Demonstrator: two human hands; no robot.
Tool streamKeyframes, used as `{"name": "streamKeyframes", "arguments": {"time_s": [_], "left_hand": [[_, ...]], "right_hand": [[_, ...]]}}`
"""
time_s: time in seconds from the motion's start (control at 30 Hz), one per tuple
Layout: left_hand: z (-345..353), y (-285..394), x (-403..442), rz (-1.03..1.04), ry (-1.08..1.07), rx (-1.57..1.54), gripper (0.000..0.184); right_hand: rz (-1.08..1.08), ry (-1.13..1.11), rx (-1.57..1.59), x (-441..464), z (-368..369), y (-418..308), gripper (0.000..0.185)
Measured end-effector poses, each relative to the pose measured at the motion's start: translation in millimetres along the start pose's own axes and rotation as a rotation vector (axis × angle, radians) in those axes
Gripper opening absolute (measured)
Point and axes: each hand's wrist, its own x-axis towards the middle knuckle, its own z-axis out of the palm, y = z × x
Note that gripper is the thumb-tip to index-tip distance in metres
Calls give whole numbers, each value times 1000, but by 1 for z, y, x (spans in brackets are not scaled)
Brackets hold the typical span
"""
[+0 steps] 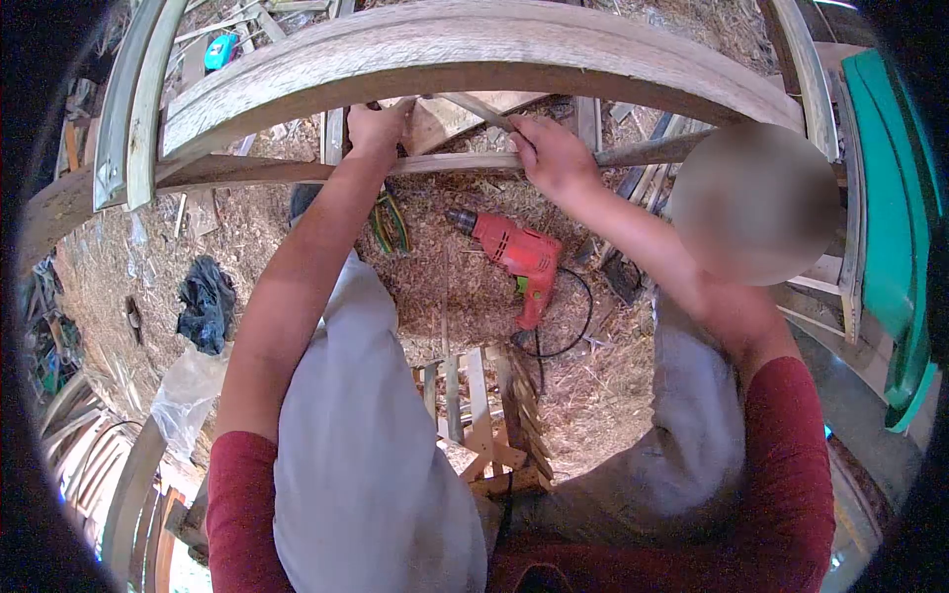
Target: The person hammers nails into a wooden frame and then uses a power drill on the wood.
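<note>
From the head camera, looking down past the person's knees, a broad curved wooden beam (474, 44) arches across the top, hiding the fingertips of the left hand (374, 128). A lower curved rail (455, 161) runs beneath it, crossing both arms. The left hand is bent at that rail, beside a flat board (474, 117); what it grips, I cannot tell. The right hand (556, 158) is closed around the end of a thin strip (479, 109) that slants over the board.

On the shavings-covered ground (425, 287) between the legs lie one red power drill (519, 252), its black cord (583, 331) looped beside it, and one pair of pliers (390, 225). Two plastic bags lie leftward: one black (206, 301), one clear (188, 395). One green plastic piece (890, 227) stands at far right.
</note>
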Motion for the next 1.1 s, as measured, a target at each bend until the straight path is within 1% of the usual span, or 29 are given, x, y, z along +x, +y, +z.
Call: {"name": "streamKeyframes", "arguments": {"time_s": [0.03,0.17,0.23,0.27,0.33,0.37,0.43,0.57,0.73,0.83,0.87,0.97,1.0,1.07,1.1], "left_hand": [[0,2,-3,21,53,44,71],[1,-9,8,80,74,184,73],[3,-16,16,102,90,217,73],[4,-19,20,108,81,219,72],[5,-23,27,121,63,222,70],[5,-26,30,87,47,200,73],[5,-22,27,16,16,158,78],[10,-45,48,59,7,107,77],[8,-37,40,102,33,141,78],[7,-27,31,11,73,246,79],[6,-23,27,22,71,227,79],[12,-41,46,63,67,171,79],[12,-41,46,76,65,153,79],[12,-44,45,104,90,174,73],[9,-29,29,121,117,210,68]], "right_hand": [[-6,12,7,0,3,2,31],[16,16,51,0,-5,-8,31],[-42,73,82,1,-1,-6,31],[-72,102,97,2,1,-5,31],[-36,53,54,1,-1,-9,31],[-19,29,33,2,-2,-11,31],[-48,56,68,1,1,-7,31],[-72,117,82,-2,-1,-10,31],[-48,52,34,2,-2,-6,31],[-51,75,61,-2,-4,-10,31],[-55,92,76,-3,-6,-12,32],[-50,26,18,1,3,-2,32],[-48,35,22,1,0,-5,32],[-41,48,30,-2,-5,-10,32],[-62,72,44,-3,-2,-8,32]]}}
